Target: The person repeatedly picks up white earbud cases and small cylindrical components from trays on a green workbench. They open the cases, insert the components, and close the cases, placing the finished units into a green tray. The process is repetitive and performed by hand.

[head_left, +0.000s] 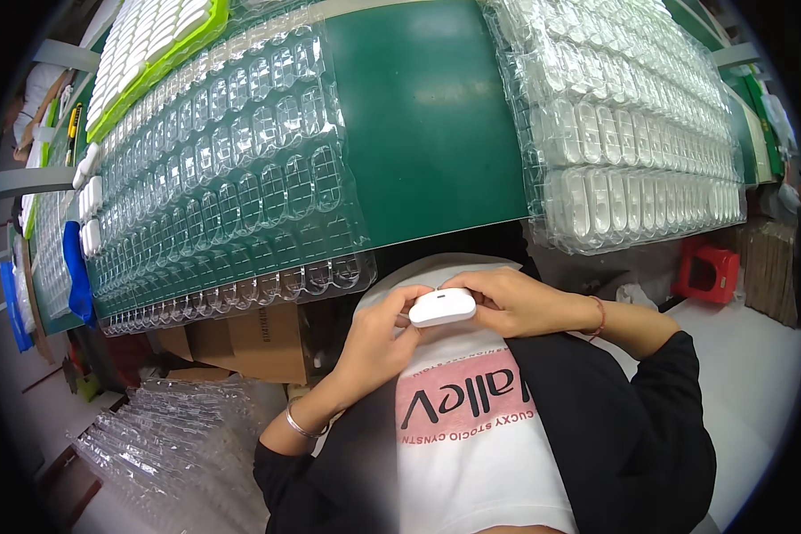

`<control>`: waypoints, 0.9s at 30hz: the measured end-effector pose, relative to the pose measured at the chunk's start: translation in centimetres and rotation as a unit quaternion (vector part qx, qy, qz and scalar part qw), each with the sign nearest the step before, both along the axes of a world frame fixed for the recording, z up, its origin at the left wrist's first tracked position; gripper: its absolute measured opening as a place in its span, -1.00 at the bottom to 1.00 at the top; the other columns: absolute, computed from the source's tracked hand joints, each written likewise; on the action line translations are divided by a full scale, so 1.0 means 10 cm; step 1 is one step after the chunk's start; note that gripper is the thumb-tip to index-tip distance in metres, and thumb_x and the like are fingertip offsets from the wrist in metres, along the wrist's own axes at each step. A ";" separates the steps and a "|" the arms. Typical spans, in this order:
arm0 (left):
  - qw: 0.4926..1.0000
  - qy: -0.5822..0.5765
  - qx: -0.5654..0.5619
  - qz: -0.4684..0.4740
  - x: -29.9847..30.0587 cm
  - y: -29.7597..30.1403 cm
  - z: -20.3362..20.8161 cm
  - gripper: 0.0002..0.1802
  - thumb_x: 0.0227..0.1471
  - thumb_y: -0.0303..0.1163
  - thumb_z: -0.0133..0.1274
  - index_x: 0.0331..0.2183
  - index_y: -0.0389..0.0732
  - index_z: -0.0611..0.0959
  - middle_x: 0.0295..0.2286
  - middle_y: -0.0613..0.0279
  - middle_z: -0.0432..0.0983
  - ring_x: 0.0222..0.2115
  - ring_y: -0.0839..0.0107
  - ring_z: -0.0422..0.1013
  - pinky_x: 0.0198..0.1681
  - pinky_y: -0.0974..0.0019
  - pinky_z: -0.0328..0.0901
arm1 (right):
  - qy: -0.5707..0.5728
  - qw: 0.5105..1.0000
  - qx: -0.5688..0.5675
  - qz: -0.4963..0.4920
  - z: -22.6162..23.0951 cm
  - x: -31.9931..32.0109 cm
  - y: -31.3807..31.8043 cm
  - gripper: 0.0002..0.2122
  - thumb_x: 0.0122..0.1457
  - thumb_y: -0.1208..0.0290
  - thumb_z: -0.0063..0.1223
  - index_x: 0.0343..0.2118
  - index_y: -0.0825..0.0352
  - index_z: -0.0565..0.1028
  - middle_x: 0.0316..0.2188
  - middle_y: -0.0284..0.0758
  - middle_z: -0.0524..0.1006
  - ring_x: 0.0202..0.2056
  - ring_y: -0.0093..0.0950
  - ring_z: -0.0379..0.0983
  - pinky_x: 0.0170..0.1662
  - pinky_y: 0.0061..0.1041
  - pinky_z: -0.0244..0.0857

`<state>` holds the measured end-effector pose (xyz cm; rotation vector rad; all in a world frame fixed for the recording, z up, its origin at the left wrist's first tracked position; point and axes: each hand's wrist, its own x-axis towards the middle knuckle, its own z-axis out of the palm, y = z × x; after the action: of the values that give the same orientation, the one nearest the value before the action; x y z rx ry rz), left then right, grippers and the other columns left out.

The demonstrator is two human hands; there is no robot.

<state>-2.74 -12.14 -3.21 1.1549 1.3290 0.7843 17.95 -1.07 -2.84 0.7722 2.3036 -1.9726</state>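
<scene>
A small white rounded case (442, 308), like an earbud charging case, is held in front of my chest, below the table's near edge. A small dark slot shows on its upper side. My left hand (385, 331) grips its left end between thumb and fingers. From the other side, my right hand (507, 303) pinches its right end, fingers at the top and thumb near the side. The inner fingertips are partly hidden behind the case.
On the green table (427, 116) lies a clear moulded tray (231, 169) at left, overhanging the near edge. Stacked clear trays (640, 133) stand at right. White pieces fill a lime-green tray (151, 53) at far left. Below are a cardboard box (258, 345), plastic trays (169, 445) and a red stool (710, 270).
</scene>
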 end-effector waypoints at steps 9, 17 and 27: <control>0.999 0.003 -0.042 0.029 0.08 -0.06 -0.44 -0.71 -0.05 -0.61 0.09 -0.19 -0.34 0.56 -0.32 0.00 0.61 -0.30 0.28 0.57 -0.25 0.34 0.42 | 0.013 0.994 0.106 -0.034 -0.48 -0.04 -0.19 -0.75 0.03 0.59 0.00 -0.17 0.41 0.48 -0.34 -0.10 0.56 -0.33 -0.08 0.51 -0.28 -0.25 0.38; 0.990 -0.061 -0.122 0.029 0.13 0.00 -0.64 -0.72 -0.01 -0.69 0.11 -0.18 -0.41 0.54 -0.34 0.04 0.60 -0.34 0.43 0.55 -0.26 0.41 0.46 | 0.064 0.985 0.103 -0.123 -0.66 -0.03 -0.25 -0.79 -0.04 0.62 0.01 -0.28 0.39 0.51 -0.50 -0.09 0.54 -0.44 -0.05 0.49 -0.40 -0.20 0.34; 0.896 -0.342 -0.282 -0.016 0.08 0.46 0.19 -0.69 0.18 -0.40 0.05 -0.11 -0.41 0.48 -0.25 0.02 0.56 -0.30 0.45 0.52 -0.27 0.40 0.45 | 0.081 0.988 -0.044 -0.120 0.09 0.24 0.10 -0.69 0.04 0.34 0.30 -0.20 0.37 0.50 -0.50 -0.30 0.51 -0.53 -0.51 0.44 -0.49 -0.53 0.24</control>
<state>-1.98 -7.57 -1.30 0.3692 0.8398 0.6299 20.37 -0.11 -1.98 0.9560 2.2825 -2.3011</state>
